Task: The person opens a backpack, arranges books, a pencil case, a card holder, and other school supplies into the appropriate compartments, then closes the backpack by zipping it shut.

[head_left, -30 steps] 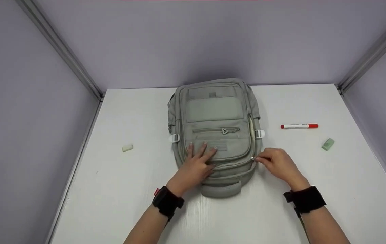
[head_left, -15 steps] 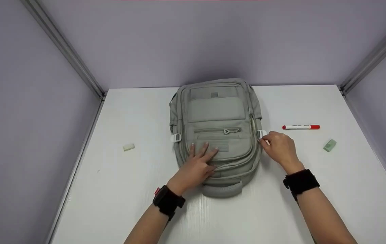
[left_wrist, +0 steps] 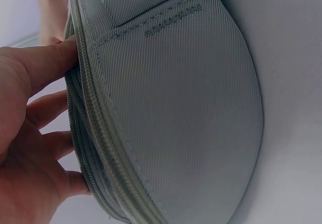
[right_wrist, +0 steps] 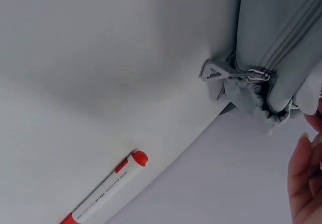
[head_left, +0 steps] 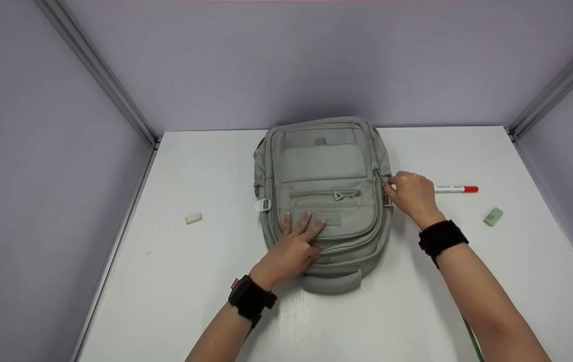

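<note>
A grey-green backpack (head_left: 324, 163) lies front side up on the white table. My left hand (head_left: 289, 254) rests on its lower front with fingers spread; the left wrist view shows those fingers beside the zipper teeth (left_wrist: 108, 133) of a curved opening. At the pack's right edge, my right hand (head_left: 414, 196) pinches the zipper pull of the main front compartment, near the side strap buckle. The fingertips mostly hide that pull. Another zipper with a triangular pull (head_left: 338, 196) runs across the front. In the right wrist view, a separate side zipper pull (right_wrist: 216, 72) hangs by the elastic pocket.
A white marker with red cap (head_left: 457, 189) lies right of the pack, partly behind my right hand. Farther right is a green eraser (head_left: 493, 216); a small pale eraser-like block (head_left: 193, 218) lies on the left. Pale walls (head_left: 216, 60) border the table.
My right hand has moved up along the backpack's right edge, from the lower corner to past the buckle, and the zipper gap there has narrowed. The left hand has stayed in place.
</note>
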Demonstrator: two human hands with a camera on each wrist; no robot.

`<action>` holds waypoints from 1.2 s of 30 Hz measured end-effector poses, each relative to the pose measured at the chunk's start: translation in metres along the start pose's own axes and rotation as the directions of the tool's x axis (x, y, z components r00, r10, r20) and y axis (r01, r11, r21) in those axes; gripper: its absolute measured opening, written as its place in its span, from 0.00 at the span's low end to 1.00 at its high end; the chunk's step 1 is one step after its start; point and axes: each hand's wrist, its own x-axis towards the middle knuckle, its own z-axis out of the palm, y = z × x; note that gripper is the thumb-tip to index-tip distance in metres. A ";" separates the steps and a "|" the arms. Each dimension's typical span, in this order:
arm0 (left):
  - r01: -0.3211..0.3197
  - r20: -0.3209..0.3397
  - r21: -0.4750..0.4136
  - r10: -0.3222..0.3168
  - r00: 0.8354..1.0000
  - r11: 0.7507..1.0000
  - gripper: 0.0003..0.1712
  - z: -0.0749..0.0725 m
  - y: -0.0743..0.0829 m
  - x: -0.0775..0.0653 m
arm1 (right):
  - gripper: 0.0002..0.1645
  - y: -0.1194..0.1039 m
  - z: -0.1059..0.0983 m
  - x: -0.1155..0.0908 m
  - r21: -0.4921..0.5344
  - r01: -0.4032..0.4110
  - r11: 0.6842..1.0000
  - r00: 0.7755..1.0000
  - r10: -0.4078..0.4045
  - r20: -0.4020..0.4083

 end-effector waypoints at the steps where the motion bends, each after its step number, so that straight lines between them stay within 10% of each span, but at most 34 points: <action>1: 0.001 -0.001 0.000 -0.001 1.000 1.000 0.07 0.000 0.000 0.000 | 0.09 0.002 0.000 0.004 -0.006 0.003 1.000 1.000 -0.003 0.010; 16: 0.036 0.028 -0.067 -0.034 0.999 0.997 0.08 0.000 0.001 0.001 | 0.15 0.001 0.015 0.028 -0.045 -0.106 0.993 0.994 0.106 -0.004; 25: 0.056 0.029 -0.084 -0.054 0.998 0.995 0.06 0.004 0.001 0.002 | 0.17 0.002 0.021 0.031 0.139 -0.156 0.978 0.987 0.158 -0.003; 36: 0.105 -0.029 -0.124 -0.109 0.994 0.987 0.24 0.003 -0.003 0.004 | 0.31 -0.006 0.020 0.038 0.413 -0.256 0.874 0.955 0.161 0.250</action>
